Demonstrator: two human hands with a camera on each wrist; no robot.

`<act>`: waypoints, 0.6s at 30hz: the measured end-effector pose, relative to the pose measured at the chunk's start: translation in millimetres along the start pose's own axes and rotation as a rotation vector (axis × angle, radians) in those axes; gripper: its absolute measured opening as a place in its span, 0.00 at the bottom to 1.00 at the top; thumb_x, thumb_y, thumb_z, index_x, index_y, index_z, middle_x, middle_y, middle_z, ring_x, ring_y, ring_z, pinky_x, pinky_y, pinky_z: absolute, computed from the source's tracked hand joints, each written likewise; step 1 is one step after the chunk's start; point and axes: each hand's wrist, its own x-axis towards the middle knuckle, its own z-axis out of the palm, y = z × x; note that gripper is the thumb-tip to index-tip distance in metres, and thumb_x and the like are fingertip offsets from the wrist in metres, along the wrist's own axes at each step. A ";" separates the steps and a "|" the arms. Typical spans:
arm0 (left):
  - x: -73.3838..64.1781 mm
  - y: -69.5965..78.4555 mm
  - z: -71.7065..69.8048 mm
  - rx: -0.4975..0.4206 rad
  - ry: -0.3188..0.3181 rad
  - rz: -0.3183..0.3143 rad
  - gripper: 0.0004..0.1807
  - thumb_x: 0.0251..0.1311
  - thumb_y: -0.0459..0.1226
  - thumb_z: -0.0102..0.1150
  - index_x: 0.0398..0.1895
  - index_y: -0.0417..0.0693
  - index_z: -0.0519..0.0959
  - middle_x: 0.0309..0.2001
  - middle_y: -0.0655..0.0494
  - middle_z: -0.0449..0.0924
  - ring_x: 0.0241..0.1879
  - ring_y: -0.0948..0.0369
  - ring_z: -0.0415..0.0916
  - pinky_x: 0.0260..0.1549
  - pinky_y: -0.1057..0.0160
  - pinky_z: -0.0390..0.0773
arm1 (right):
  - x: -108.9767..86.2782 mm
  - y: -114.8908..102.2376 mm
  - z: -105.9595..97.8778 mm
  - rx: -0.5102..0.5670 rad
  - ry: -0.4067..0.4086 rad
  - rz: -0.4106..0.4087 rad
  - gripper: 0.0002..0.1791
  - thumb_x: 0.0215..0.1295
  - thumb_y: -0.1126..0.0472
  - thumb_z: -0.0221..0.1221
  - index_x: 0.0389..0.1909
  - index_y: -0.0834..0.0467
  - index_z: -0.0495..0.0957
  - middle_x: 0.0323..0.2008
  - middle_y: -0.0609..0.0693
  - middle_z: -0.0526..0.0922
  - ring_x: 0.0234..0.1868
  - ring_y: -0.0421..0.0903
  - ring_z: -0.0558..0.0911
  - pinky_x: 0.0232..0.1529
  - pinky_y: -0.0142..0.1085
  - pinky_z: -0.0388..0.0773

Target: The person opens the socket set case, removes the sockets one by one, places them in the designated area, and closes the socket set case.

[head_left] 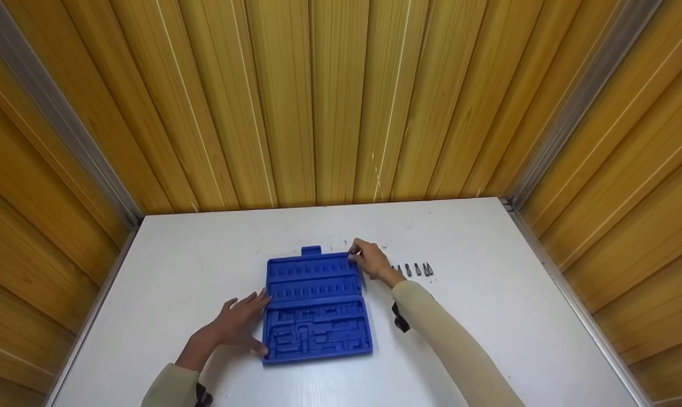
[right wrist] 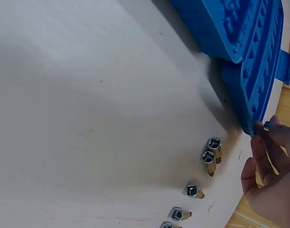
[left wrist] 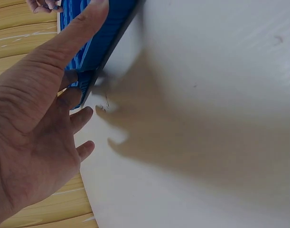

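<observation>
A blue plastic tool case (head_left: 318, 304) lies opened flat on the white table, its moulded slots bare in both halves. At its upper right corner my right hand (head_left: 373, 260) pinches a small metal piece (right wrist: 266, 126) between thumb and fingers; most of it is hidden, so its exact kind does not show. My left hand (head_left: 236, 325) is spread along the case's left side, thumb at the lower corner and fingertips near the hinge. In the left wrist view the thumb (left wrist: 83, 26) lies against the case's side wall. Several bit sockets (right wrist: 193, 191) lie beside the case.
The bit sockets form a loose row to the right of the case, partly behind my right hand in the head view. A case latch (head_left: 311, 250) sticks out at the far edge. Yellow wood-look panels (head_left: 341, 113) surround the white table (head_left: 194, 265) on three sides.
</observation>
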 end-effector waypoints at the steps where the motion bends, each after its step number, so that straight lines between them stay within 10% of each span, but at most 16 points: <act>1: 0.2 0.6 0.0 0.000 -0.003 -0.001 0.68 0.36 0.54 0.85 0.79 0.36 0.56 0.80 0.34 0.51 0.79 0.35 0.51 0.71 0.26 0.48 | -0.3 0.5 -2.7 0.023 -0.004 0.007 0.04 0.70 0.68 0.61 0.42 0.65 0.79 0.44 0.63 0.87 0.44 0.59 0.86 0.47 0.54 0.83; 18: -0.3 2.6 -2.4 -0.039 -0.003 0.016 0.68 0.36 0.53 0.85 0.78 0.35 0.56 0.79 0.32 0.51 0.78 0.34 0.50 0.71 0.25 0.46 | -28.5 38.4 -68.3 0.146 -0.094 0.054 0.16 0.73 0.68 0.56 0.57 0.73 0.75 0.36 0.71 0.86 0.39 0.70 0.85 0.33 0.32 0.75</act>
